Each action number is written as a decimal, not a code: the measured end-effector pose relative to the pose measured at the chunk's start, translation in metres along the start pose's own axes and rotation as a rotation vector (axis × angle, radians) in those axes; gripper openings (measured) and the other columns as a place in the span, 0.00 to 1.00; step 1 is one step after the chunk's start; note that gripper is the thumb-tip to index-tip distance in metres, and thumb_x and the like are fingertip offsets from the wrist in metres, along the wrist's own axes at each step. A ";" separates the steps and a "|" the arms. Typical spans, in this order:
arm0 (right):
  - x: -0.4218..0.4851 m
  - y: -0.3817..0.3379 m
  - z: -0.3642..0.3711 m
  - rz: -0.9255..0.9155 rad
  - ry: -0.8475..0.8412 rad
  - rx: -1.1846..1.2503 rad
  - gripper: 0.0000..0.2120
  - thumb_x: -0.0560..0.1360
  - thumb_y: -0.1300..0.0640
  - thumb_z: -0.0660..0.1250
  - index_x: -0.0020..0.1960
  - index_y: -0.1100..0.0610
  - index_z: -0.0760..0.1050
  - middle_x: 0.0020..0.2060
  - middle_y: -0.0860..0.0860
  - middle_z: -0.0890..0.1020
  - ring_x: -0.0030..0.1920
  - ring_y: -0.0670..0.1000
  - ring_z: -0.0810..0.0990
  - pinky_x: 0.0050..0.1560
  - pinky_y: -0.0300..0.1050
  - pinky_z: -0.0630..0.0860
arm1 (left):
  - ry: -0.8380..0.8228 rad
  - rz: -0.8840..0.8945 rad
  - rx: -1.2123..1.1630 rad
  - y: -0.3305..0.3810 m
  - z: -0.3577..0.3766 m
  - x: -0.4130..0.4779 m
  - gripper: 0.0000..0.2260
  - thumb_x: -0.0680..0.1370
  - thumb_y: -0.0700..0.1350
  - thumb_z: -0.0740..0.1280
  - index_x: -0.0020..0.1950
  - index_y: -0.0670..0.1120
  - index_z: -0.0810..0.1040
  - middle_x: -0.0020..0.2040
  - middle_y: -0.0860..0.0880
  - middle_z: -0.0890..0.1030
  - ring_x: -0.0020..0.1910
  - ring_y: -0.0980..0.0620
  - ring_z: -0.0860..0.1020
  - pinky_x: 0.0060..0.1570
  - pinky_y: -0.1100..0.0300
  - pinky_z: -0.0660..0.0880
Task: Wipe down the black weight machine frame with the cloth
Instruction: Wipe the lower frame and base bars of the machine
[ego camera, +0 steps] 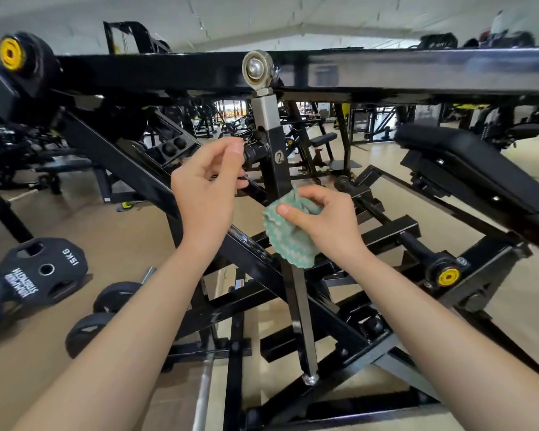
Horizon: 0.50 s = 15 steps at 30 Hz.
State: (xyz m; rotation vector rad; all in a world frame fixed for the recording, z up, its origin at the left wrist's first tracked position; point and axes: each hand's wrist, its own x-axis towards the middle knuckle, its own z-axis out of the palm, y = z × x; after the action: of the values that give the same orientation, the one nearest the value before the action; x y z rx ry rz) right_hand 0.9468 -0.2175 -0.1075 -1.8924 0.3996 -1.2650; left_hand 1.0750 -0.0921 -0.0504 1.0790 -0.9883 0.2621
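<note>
The black weight machine frame [386,70] fills the view, with a wide top beam and crossing diagonal bars below. An upright black post [276,144] marked "2" hangs from a silver ball joint [257,68]. My right hand [324,222] grips a crumpled green-and-white cloth [288,241] and holds it against the post's lower part. My left hand [207,188] hovers just left of the post with fingers loosely curled, holding nothing, beside a black knob [255,152].
A black padded seat [473,169] slopes at the right. Weight plates [44,270] and smaller discs [112,295] lie on the tan floor at the left. Yellow-capped pegs [447,276] stick out of the frame. More gym machines stand behind.
</note>
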 end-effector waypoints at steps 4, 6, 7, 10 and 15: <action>0.019 -0.028 0.007 -0.085 0.088 -0.029 0.13 0.71 0.51 0.78 0.53 0.56 0.85 0.44 0.45 0.87 0.46 0.45 0.85 0.49 0.49 0.83 | -0.005 -0.033 -0.011 0.002 -0.003 0.002 0.06 0.81 0.44 0.69 0.54 0.45 0.85 0.41 0.56 0.85 0.38 0.54 0.84 0.42 0.56 0.82; 0.029 -0.041 0.009 -0.109 0.110 -0.018 0.12 0.72 0.51 0.78 0.53 0.55 0.85 0.44 0.45 0.87 0.45 0.45 0.86 0.48 0.49 0.84 | -0.017 -0.037 -0.016 0.002 -0.004 0.004 0.07 0.81 0.44 0.70 0.54 0.44 0.85 0.41 0.57 0.85 0.38 0.54 0.84 0.44 0.56 0.82; 0.032 -0.044 0.009 -0.112 0.112 -0.002 0.12 0.72 0.52 0.78 0.53 0.55 0.85 0.44 0.45 0.87 0.45 0.45 0.86 0.48 0.49 0.84 | -0.023 -0.031 -0.018 0.003 -0.005 0.003 0.07 0.81 0.44 0.70 0.55 0.43 0.85 0.41 0.56 0.85 0.39 0.55 0.84 0.43 0.57 0.82; 0.028 -0.038 0.010 -0.108 0.097 0.009 0.13 0.73 0.52 0.78 0.54 0.56 0.85 0.45 0.46 0.87 0.46 0.45 0.86 0.49 0.51 0.84 | -0.051 -0.001 -0.020 0.005 -0.006 0.000 0.07 0.81 0.43 0.70 0.55 0.43 0.85 0.43 0.53 0.85 0.41 0.55 0.83 0.42 0.60 0.81; 0.013 -0.020 0.007 -0.089 0.068 0.008 0.13 0.71 0.54 0.79 0.54 0.57 0.84 0.45 0.47 0.87 0.47 0.47 0.86 0.50 0.53 0.84 | -0.036 0.004 -0.029 0.004 -0.005 -0.005 0.08 0.82 0.45 0.68 0.58 0.46 0.84 0.46 0.52 0.85 0.44 0.50 0.84 0.40 0.59 0.82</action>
State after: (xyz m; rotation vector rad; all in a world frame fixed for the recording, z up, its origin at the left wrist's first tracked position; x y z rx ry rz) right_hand 0.9557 -0.2099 -0.0860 -1.8822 0.3483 -1.3910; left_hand 1.0729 -0.0847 -0.0527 1.0585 -1.0233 0.2313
